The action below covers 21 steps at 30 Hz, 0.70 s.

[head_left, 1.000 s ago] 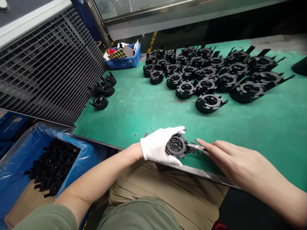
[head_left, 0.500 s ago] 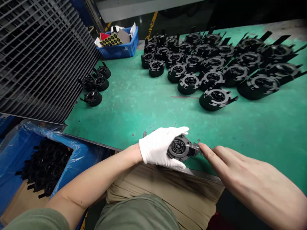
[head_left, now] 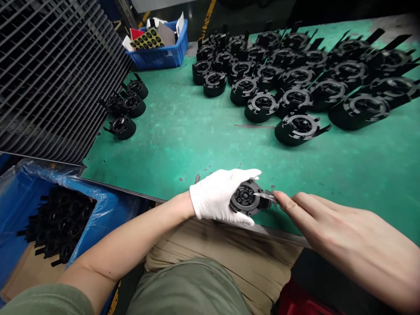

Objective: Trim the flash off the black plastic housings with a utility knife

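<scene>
In a white glove, my left hand (head_left: pixel 219 196) is wrapped round a round black plastic part (head_left: pixel 246 199) near the table's front edge, its ringed face turned up. My bare right hand (head_left: pixel 315 214) grips a thin metal blade-like tool (head_left: pixel 265 197) from the right. The tool's tip lies over the part's face, close to the inner ring; whether it touches cannot be made out. The handle is hidden in my right fingers.
Rows of black round parts (head_left: pixel 262 105) stand at the back right of the green table (head_left: pixel 183 131). Several similar parts (head_left: pixel 122 127) stand at left beside a dark slatted rack (head_left: pixel 49 78). A blue basket (head_left: pixel 157 58) is behind; a blue, plastic-lined bin (head_left: pixel 101 214) holds more parts.
The view has shifted slightly, so the table items sit a little higher. The tool and the part have changed angle slightly; both hands keep their holds.
</scene>
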Tool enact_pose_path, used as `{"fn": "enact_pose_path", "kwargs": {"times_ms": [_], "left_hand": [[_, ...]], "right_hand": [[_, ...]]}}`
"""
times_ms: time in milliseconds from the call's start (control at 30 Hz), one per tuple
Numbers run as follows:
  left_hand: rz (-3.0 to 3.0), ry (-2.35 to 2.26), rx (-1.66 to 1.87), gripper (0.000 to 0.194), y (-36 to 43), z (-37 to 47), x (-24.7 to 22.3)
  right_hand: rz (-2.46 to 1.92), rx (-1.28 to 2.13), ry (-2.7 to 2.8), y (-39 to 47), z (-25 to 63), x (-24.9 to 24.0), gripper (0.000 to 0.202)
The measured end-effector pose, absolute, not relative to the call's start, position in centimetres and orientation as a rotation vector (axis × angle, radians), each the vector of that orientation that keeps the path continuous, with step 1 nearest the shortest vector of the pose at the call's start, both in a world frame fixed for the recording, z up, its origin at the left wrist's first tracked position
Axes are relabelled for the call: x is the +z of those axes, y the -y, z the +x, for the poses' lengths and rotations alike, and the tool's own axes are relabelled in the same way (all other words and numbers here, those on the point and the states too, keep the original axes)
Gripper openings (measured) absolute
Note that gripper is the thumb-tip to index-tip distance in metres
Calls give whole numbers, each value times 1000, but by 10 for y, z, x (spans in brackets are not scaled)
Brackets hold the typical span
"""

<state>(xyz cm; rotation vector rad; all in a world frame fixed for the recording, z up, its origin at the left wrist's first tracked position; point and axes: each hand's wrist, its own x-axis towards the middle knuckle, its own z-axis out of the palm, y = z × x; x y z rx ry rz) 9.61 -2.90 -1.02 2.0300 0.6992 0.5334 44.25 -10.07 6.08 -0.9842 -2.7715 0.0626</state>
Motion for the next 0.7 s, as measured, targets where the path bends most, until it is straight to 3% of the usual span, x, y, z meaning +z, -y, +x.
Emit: {"fn": "enact_pose_path", "kwargs": {"times_ms": [167,300,433,700], "left_hand": [[2048,-657,566,142,28,95,-11],[2057,-635,603,140,28,95,-14],[2067,-662,585,138,29,96,-14],[2053,-659,584,124,29,98,-7]], "right_hand": [[-924,52,2785,92,443,68,84],[-917,51,2775,88,445,69,83],[-977,52,2772,94,447,63,88],[-908,-224,2841,95,438,69,120]]}}
